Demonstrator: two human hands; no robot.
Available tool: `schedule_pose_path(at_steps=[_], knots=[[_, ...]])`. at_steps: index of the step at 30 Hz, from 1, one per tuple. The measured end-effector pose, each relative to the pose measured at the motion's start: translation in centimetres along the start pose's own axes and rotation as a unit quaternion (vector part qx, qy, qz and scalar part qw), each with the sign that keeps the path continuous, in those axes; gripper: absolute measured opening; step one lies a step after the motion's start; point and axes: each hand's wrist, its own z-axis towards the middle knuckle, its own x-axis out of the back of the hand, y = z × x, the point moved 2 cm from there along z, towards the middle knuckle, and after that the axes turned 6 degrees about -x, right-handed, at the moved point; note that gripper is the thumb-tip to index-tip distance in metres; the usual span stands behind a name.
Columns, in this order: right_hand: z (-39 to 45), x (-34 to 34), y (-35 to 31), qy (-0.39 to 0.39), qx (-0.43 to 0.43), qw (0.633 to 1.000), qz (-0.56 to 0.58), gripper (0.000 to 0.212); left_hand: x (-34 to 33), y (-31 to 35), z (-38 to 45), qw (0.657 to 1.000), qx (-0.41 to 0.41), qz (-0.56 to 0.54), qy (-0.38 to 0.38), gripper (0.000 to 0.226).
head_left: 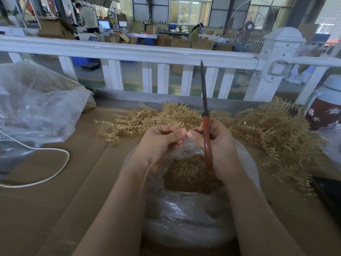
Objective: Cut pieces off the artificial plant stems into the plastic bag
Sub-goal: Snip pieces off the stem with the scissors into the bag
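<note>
The right hand (217, 143) has its fingers curled round the red handle of the scissors (206, 126), whose dark blades stand closed and point straight up. Its thumb tip meets the fingertips of the left hand (162, 143), which pinch something small and golden; it is too small to say whether it is a stem end or a cut piece. Both hands hang directly over the open mouth of the plastic bag (190, 209) at the near edge of the desk (55, 200).

The bag already holds a deep layer of golden cut pieces (190, 178), so a good share of the work looks done. Much is left, though: a broad pile of uncut artificial plant stems (273, 133) lies along the far edge of the desk and toward its right side. A second, bulging clear bag (36, 108) sits at the far left corner, with a white cord (60, 156) looping beside it.
</note>
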Motion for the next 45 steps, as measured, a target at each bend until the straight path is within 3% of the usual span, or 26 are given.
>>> schedule_pose_path(at_steps=[9,12,15,19,23,38,45], knots=[[-0.2,0.7,0.5,0.074,0.035,0.976,-0.2,0.051,0.2,0.4,0.3,0.99,-0.094,0.059,0.09,0.011],[-0.5,0.9,0.5,0.074,0.067,0.951,-0.293,0.056,-0.1,0.8,0.2,0.982,-0.137,0.088,0.096,0.017],[-0.9,0.7,-0.1,0.098,0.158,0.904,-0.385,0.053,-0.1,1.0,0.0,0.973,-0.162,0.116,0.119,0.019],[-1.5,0.4,-0.8,0.119,0.188,0.896,-0.384,0.051,0.2,1.1,0.0,0.966,-0.194,0.068,0.158,0.014],[-1.5,0.5,-0.8,0.123,0.164,0.901,-0.383,0.054,0.5,1.4,0.0,0.965,-0.205,0.013,0.164,0.015],[-1.4,0.9,-0.6,0.059,0.108,0.875,-0.468,0.051,-0.2,1.3,-0.1,0.959,-0.195,0.126,0.16,0.022],[-1.7,0.8,-1.3,0.054,0.093,0.87,-0.481,0.053,0.3,1.0,0.1,0.951,-0.188,0.181,0.163,0.014]])
